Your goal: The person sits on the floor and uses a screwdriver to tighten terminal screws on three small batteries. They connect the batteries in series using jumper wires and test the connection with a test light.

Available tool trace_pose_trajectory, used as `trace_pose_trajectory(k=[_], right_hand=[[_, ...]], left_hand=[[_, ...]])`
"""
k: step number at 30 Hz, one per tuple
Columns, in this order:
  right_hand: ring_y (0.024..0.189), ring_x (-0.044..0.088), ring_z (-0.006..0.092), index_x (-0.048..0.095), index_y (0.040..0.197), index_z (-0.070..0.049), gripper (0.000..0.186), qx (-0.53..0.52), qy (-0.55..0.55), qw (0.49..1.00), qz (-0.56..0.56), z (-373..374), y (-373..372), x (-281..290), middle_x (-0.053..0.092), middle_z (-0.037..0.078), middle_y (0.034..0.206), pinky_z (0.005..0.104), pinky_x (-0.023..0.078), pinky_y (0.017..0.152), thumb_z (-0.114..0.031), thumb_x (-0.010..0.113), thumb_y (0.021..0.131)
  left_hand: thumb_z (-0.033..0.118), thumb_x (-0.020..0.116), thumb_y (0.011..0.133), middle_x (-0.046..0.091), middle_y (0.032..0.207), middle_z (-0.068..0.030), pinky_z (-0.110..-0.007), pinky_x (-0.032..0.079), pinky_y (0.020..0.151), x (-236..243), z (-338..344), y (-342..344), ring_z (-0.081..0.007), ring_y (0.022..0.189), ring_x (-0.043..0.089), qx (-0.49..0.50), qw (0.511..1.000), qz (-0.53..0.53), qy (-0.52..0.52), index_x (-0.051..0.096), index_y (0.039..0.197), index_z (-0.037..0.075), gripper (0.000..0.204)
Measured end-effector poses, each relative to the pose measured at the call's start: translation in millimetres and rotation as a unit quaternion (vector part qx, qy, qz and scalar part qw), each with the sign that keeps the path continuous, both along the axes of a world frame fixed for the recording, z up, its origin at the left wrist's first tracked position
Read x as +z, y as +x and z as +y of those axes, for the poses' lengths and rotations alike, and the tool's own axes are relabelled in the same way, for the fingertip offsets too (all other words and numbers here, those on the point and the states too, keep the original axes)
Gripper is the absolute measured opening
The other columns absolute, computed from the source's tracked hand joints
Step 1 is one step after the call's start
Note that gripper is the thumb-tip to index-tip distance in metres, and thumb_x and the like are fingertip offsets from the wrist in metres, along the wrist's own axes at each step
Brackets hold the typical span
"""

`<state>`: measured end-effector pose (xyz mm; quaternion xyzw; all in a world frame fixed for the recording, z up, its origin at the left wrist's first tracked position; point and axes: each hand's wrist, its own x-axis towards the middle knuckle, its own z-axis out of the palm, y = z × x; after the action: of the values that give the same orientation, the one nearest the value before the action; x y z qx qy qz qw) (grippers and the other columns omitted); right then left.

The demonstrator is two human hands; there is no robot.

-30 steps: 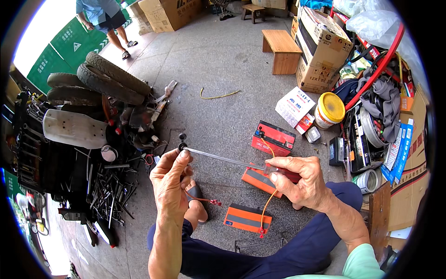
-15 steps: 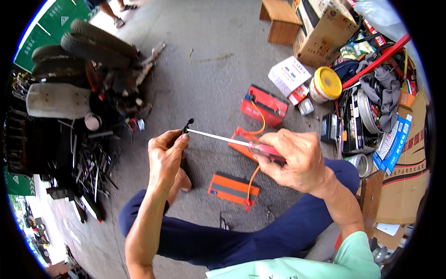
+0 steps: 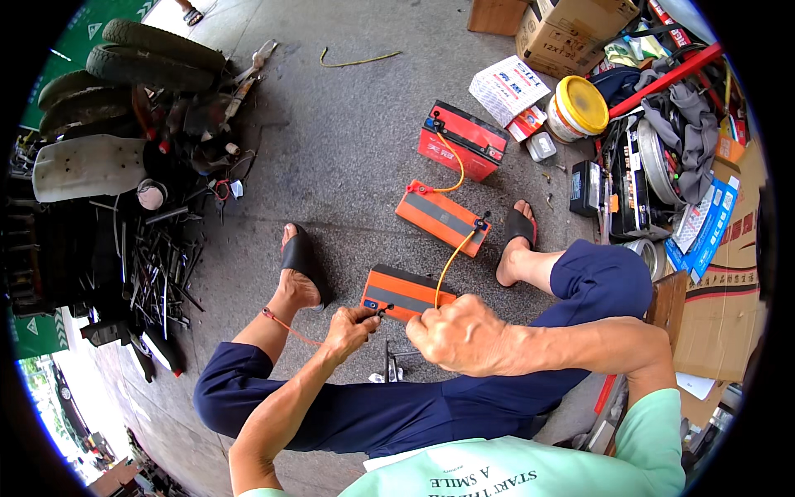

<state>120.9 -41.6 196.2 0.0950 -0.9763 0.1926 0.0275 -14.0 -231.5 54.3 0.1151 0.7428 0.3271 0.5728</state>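
My left hand (image 3: 352, 329) is closed in a pinch on the black-capped end of a cable, at the left front corner of the nearest orange battery (image 3: 407, 286). From this hand a thin red wire (image 3: 296, 333) runs left to a red end piece. My right hand (image 3: 460, 335) is closed at the battery's right front side; its screwdriver is mostly hidden by the fingers. An orange cable (image 3: 451, 267) links this battery to a second orange battery (image 3: 441, 219). Another orange cable (image 3: 460, 166) joins that one to a red battery (image 3: 464, 142) farther off.
Old tyres (image 3: 157, 58) and a heap of metal parts (image 3: 161, 269) lie to the left. On the right are a yellow-lidded bucket (image 3: 577, 108), a white box (image 3: 507, 89), cartons (image 3: 571, 33) and clutter. A small metal stand (image 3: 391, 360) is near my legs.
Both hands have come down and nearer, from above the floor to the nearest orange battery. The screwdriver, plainly seen before, is now mostly covered by my right hand.
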Motion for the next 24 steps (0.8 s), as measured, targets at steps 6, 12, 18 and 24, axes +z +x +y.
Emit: trace_pose_trajectory(k=[6,12,18,24], right_hand=[[0.047,0.059,0.0172,0.054,0.074,0.004,0.015,0.019,0.018,1.0,0.006,-11,1,-12,0.051,0.007,0.052,0.0298,0.045,0.038,-0.007,0.058,0.066],[0.045,0.056,0.0151,0.057,0.078,0.007,0.021,0.043,0.048,0.997,0.03,-20,5,-20,0.048,0.005,0.052,0.0282,0.043,0.037,-0.009,0.058,0.064],[0.044,0.053,0.014,0.059,0.08,0.007,0.025,0.035,0.051,0.997,0.046,-22,4,-23,0.047,0.005,0.052,0.027,0.041,0.036,-0.011,0.058,0.063],[0.043,0.051,0.0134,0.059,0.077,0.007,0.023,0.051,0.076,0.994,0.051,-31,2,-23,0.047,0.005,0.052,0.0268,0.041,0.037,-0.013,0.057,0.063]], left_hand=[[0.011,0.064,0.082,0.062,0.068,-0.0047,-0.024,0.045,0.052,-13,1,-9,-0.0085,0.059,0.055,-0.02,1.0,0.01,-0.006,0.067,0.095,-0.004,0.02],[0.01,0.064,0.082,0.063,0.068,-0.0049,-0.024,0.045,0.052,-24,-5,-13,-0.0093,0.058,0.054,-0.03,0.999,0.014,-0.001,0.067,0.095,-0.004,0.019],[0.01,0.064,0.082,0.062,0.066,-0.0049,-0.025,0.045,0.052,-28,-1,-17,-0.0095,0.057,0.054,-0.026,1.0,0.003,0.012,0.068,0.092,-0.004,0.018],[0.011,0.065,0.082,0.062,0.065,-0.0052,-0.025,0.045,0.051,-30,-1,-19,-0.01,0.057,0.055,-0.012,1.0,-0.015,-0.015,0.069,0.088,-0.003,0.017]])
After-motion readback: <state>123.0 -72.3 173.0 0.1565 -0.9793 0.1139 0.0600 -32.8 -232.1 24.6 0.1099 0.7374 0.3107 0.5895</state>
